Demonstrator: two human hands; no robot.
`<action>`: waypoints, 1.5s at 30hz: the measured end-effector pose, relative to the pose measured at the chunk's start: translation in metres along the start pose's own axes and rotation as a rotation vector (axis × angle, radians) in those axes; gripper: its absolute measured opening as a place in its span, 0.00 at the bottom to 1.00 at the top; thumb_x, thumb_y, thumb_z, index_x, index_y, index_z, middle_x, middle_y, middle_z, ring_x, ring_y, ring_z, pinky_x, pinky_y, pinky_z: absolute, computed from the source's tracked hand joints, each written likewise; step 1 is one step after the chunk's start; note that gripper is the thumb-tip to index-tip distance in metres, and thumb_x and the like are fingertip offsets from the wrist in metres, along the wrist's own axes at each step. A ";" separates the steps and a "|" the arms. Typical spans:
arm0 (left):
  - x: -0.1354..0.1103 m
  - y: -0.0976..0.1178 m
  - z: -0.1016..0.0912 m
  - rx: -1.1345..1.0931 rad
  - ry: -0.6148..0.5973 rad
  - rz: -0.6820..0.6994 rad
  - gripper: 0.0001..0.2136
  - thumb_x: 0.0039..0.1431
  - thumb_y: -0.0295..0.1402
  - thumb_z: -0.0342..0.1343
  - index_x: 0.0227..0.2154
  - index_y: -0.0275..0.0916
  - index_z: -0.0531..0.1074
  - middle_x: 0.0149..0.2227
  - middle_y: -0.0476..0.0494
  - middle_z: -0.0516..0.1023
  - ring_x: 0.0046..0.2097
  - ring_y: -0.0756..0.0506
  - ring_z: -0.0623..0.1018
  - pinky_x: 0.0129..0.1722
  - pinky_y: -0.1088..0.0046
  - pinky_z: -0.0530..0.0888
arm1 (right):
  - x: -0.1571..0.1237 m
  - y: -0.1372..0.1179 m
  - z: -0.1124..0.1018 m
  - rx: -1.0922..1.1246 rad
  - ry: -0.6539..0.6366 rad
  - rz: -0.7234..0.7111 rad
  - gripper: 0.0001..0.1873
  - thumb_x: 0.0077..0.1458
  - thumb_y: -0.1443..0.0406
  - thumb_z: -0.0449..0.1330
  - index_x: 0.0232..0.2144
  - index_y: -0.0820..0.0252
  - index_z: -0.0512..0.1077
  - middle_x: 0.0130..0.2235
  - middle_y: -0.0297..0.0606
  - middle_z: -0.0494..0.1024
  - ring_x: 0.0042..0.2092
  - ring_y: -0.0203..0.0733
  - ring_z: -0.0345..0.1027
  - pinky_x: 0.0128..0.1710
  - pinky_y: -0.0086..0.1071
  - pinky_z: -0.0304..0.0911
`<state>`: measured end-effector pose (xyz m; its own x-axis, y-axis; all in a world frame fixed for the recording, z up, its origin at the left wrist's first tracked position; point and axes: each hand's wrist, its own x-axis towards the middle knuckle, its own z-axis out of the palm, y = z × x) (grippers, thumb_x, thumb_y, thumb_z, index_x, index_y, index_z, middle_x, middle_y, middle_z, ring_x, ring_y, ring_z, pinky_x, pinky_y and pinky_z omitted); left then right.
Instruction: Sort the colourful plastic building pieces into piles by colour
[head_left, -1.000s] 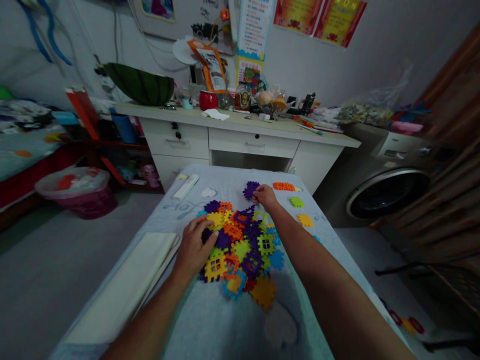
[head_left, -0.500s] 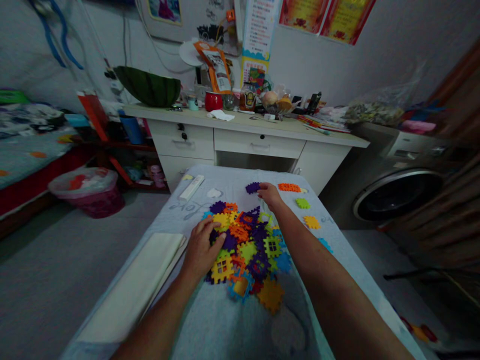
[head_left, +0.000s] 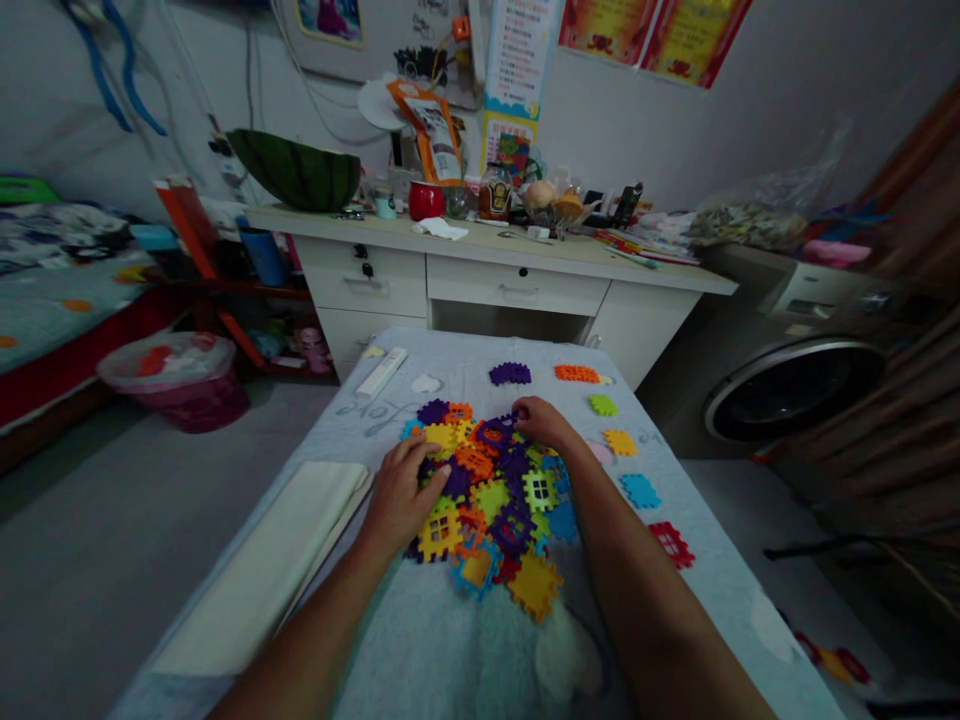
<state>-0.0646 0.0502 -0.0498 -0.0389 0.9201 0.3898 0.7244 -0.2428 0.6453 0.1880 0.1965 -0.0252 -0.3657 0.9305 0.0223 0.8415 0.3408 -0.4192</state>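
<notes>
1. Multicoloured pile of notched plastic tiles (head_left: 491,497) sits mid-frame on a pale-blue patterned cloth (head_left: 405,640).
2. Left hand (head_left: 401,490) rests on its left side, thumb spread apart; right hand (head_left: 541,422) curls at its upper right, grip impossible to tell.
3. White drawered desk (head_left: 465,283) spans upper centre; grey front-loading washing machine (head_left: 795,390) stands right.
</notes>
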 end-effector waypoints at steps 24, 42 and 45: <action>-0.004 0.000 -0.001 0.008 0.002 -0.007 0.16 0.58 0.44 0.52 0.44 0.42 0.73 0.52 0.39 0.71 0.54 0.38 0.71 0.57 0.53 0.67 | 0.003 0.025 0.007 1.366 0.413 0.419 0.11 0.40 0.74 0.64 0.27 0.60 0.68 0.26 0.33 0.74 0.30 0.35 0.74 0.32 0.28 0.71; -0.005 0.001 -0.003 0.018 -0.009 -0.018 0.17 0.59 0.44 0.52 0.45 0.41 0.73 0.52 0.39 0.70 0.55 0.38 0.70 0.57 0.54 0.67 | 0.010 0.039 0.007 0.420 0.554 0.146 0.16 0.49 0.66 0.56 0.41 0.62 0.75 0.43 0.43 0.76 0.44 0.43 0.70 0.49 0.38 0.65; -0.005 0.002 -0.003 0.023 -0.010 -0.013 0.16 0.59 0.44 0.52 0.45 0.41 0.73 0.52 0.40 0.70 0.55 0.38 0.70 0.57 0.55 0.67 | 0.013 0.037 0.014 0.338 0.445 0.017 0.19 0.50 0.67 0.57 0.46 0.61 0.74 0.51 0.46 0.71 0.51 0.44 0.67 0.51 0.38 0.65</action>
<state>-0.0651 0.0446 -0.0485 -0.0422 0.9261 0.3749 0.7397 -0.2233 0.6348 0.2089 0.2190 -0.0527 -0.0885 0.9275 0.3633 0.6446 0.3314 -0.6890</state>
